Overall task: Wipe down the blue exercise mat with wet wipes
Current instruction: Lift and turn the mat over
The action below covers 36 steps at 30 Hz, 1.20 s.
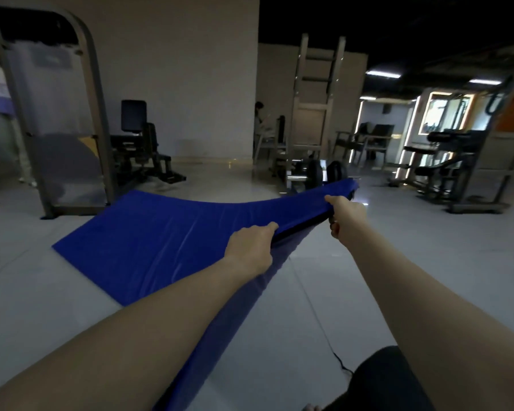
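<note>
The blue exercise mat (161, 232) lies partly on the grey floor, with its right long edge lifted off the ground. My left hand (251, 249) grips that raised edge near its middle, fingers curled over the top. My right hand (343, 216) grips the same edge farther away, near the mat's far right corner. The mat's left part rests flat on the floor; its near end hangs down under my left forearm. No wet wipes are in sight.
A weight machine frame (72, 161) stands just left of the mat's far end. A barbell with plates (315, 173) lies behind the far corner. More gym machines (457, 173) stand at the right. A person sits at the back (260, 123). Bare floor spreads to the right.
</note>
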Motion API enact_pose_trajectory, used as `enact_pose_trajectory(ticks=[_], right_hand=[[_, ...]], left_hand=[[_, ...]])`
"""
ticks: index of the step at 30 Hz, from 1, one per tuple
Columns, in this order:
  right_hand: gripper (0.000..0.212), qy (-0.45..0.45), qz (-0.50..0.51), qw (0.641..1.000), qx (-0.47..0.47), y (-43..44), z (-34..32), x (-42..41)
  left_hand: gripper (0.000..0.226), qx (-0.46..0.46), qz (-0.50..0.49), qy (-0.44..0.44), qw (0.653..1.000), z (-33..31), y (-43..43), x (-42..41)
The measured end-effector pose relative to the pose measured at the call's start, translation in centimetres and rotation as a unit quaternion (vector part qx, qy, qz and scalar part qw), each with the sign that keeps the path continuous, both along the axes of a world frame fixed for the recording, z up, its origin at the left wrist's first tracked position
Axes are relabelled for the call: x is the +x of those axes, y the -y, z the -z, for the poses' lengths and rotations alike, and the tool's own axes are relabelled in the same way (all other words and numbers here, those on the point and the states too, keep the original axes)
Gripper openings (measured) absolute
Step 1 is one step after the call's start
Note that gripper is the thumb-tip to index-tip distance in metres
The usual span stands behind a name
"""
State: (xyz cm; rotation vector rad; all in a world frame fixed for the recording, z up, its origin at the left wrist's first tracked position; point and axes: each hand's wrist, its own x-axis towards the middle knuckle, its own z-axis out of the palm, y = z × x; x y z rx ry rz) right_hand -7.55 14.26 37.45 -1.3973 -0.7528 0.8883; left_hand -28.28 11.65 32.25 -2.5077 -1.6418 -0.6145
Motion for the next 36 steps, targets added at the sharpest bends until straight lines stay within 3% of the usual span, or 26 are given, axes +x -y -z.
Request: enact_pose_trajectory(ticks=[3, 10, 13, 16, 18, 20, 23, 25, 26, 27, 28, 29, 30, 31, 33, 36], right_hand=[[0.023, -0.007, 0.028, 0.999, 0.021, 1.8, -1.5, 1.1], [0.023, -0.099, 0.059, 0.99, 0.08, 5.5, -3.2, 2.0], [0.044, -0.163, -0.051, 0.979, 0.114, 6.6, -2.4, 0.7], [0.075, -0.295, -0.212, 0.917, 0.165, 7.1, -0.5, 0.5], [0.093, -0.371, -0.25, 0.883, 0.141, 7.2, 1.6, 0.5], [0.099, -0.407, -0.263, 0.873, 0.064, 6.2, 4.3, -0.4], [0.084, -0.408, -0.261, 0.873, -0.056, 4.3, 6.7, -2.6], [0.055, -0.414, -0.264, 0.867, -0.082, 3.1, 6.6, -4.6], [0.041, -0.421, -0.254, 0.867, -0.088, 2.7, 6.3, -5.7], [0.03, -0.426, -0.237, 0.868, -0.092, 2.4, 6.0, -7.0], [0.021, -0.425, -0.215, 0.874, -0.09, 2.1, 5.9, -8.2], [0.017, -0.421, -0.197, 0.881, -0.09, 1.9, 6.0, -9.6], [0.017, -0.415, -0.188, 0.885, -0.099, 1.7, 6.4, -11.3], [0.017, -0.408, -0.186, 0.886, -0.115, 1.6, 7.0, -12.9], [0.017, -0.388, -0.193, 0.89, -0.144, 1.5, 8.4, -15.6], [0.018, -0.355, -0.177, 0.902, -0.171, 1.1, 10.7, -17.0]], left_hand=[[0.053, 0.04, 0.018, -0.002, 0.999, -2.2, 0.0, 0.5], [0.043, 0.152, 0.081, -0.034, 0.984, -7.1, -0.8, 0.2], [0.047, 0.171, 0.077, -0.056, 0.981, -8.7, -1.6, -2.4], [0.042, 0.199, 0.034, -0.046, 0.978, -10.3, -2.9, -6.5], [0.036, 0.217, -0.011, -0.051, 0.975, -11.1, -3.5, -9.8], [0.037, 0.243, -0.061, -0.076, 0.965, -10.8, -3.8, -12.9], [0.037, 0.231, -0.125, -0.088, 0.961, -9.0, -3.8, -15.6], [0.041, 0.143, -0.207, 0.001, 0.968, -7.2, -3.8, -16.8], [0.044, 0.064, -0.261, 0.105, 0.957, -6.6, -3.5, -17.5], [0.045, -0.037, -0.294, 0.265, 0.918, -6.4, -2.7, -18.0], [0.041, -0.151, -0.282, 0.45, 0.834, -6.3, -2.0, -18.2], [0.038, -0.251, -0.235, 0.604, 0.719, -6.2, -1.1, -18.1], [0.043, -0.31, -0.188, 0.689, 0.628, -6.2, -0.1, -17.9], [0.051, -0.344, -0.156, 0.718, 0.584, -6.0, 0.4, -17.6], [0.058, -0.375, -0.135, 0.701, 0.591, -5.0, 1.1, -16.6], [0.042, -0.371, -0.14, 0.669, 0.629, -2.1, 0.0, -16.2]])
